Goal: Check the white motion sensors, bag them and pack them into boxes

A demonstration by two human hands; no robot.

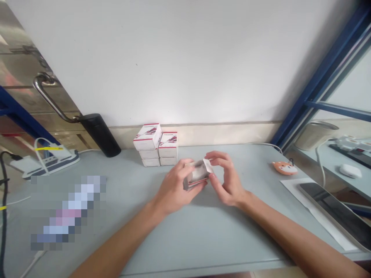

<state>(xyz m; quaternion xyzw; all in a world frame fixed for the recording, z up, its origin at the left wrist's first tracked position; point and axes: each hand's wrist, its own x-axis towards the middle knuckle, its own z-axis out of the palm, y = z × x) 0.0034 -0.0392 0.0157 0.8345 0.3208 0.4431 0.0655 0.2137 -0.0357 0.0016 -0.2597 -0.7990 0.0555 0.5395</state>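
Open box (199, 174): thin card, smooth, matt inside.
Stacked boxes (149, 143): printed card, smooth, slight sheen.
Counter (203, 233): smooth, low-sheen surface.
Bottle (101, 135): matt black finish.
Handle (53, 102): polished metal, bright reflections.
Door (17, 69): glossy metallic panels.
Wall (179, 69): matt, mostly smooth, few small marks.
Frame (313, 73): blue painted finish, smooth.
Power strip (52, 165): smooth plastic.
Slab (333, 210): dark, glossy top face.
Sheet (320, 216): white paper, matt.

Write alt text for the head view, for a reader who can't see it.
A person's left hand holds a small open box over a blue-grey table, the right hand at its end. Beyond them stand stacked white-and-red boxes, with a black cylinder to the left.
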